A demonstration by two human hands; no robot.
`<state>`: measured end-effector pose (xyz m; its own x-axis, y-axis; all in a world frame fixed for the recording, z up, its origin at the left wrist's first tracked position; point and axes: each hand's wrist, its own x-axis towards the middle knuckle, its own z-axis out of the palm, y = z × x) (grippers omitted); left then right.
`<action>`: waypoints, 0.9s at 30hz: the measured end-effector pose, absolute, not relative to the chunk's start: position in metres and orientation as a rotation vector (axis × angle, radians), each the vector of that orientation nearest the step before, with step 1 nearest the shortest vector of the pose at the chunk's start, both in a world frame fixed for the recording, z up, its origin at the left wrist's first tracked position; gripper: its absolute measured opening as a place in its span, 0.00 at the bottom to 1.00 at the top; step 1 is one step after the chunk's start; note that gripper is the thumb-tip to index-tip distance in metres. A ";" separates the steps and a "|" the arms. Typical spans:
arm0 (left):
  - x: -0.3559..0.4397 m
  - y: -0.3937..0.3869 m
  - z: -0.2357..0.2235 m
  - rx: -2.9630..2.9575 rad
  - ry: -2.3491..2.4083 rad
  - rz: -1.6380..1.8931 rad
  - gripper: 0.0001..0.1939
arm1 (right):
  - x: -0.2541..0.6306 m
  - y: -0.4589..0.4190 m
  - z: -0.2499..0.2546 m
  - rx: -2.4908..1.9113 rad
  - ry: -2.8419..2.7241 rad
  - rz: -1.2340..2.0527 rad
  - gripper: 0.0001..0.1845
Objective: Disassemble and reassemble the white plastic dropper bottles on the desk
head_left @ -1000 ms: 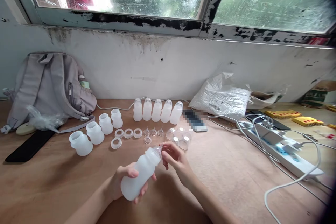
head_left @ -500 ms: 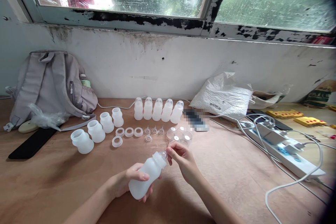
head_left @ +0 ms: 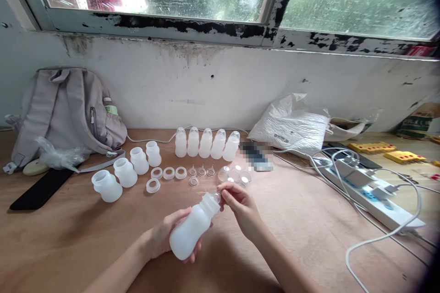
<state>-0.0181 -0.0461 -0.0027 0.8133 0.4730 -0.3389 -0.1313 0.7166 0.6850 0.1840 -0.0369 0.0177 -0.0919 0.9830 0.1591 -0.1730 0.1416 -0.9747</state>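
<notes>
A frosted white baby bottle [head_left: 191, 231] lies tilted in my left hand [head_left: 168, 233], its neck pointing up and to the right. My left fingers wrap round its body. At the bottle's mouth, my right hand [head_left: 238, 203] pinches the tip of a clear teat [head_left: 216, 197]. Beyond my hands lie several loose teats [head_left: 194, 181] and several white collar rings [head_left: 153, 186]. Several clear caps [head_left: 244, 177] sit behind my right hand. To the left stand several open bottles [head_left: 107, 187] in a slanting row.
Several capped bottles [head_left: 205, 144] line up at the back near the wall. A grey backpack [head_left: 68, 110] and a black flat case [head_left: 37, 192] are at left. On the right are a white plastic parcel [head_left: 292, 123], a power strip [head_left: 374, 194] with looping cables, and yellow parts [head_left: 371, 147].
My left thumb has shifted up along the bottle. My right fingers have moved slightly and still pinch the teat at its mouth. The other things stay in place.
</notes>
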 end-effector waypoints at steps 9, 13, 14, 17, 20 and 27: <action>-0.017 -0.039 0.003 1.191 0.890 1.032 0.21 | 0.186 -0.034 0.018 -1.070 -1.158 1.012 0.09; -0.024 -0.029 -0.007 1.567 1.140 1.052 0.21 | 0.181 -0.037 0.013 -1.121 -1.305 0.983 0.10; -0.026 -0.028 -0.009 1.644 1.211 1.039 0.21 | 0.179 -0.037 0.011 -1.139 -1.349 0.967 0.10; -0.027 -0.028 -0.015 1.835 1.362 1.081 0.28 | 0.176 -0.039 0.004 -1.199 -1.510 0.858 0.09; -0.025 -0.030 -0.013 2.016 1.430 1.243 0.35 | 0.173 -0.041 0.001 -1.221 -1.694 0.697 0.08; -0.026 -0.021 0.026 2.301 1.562 1.104 0.21 | 0.171 -0.044 -0.004 -1.183 -1.921 0.543 0.08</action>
<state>-0.0262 -0.0205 0.0261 0.1874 0.8531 0.4869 0.7434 -0.4472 0.4975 0.1710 -0.0436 -0.0036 -0.2447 0.8809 0.4051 0.5383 0.4710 -0.6989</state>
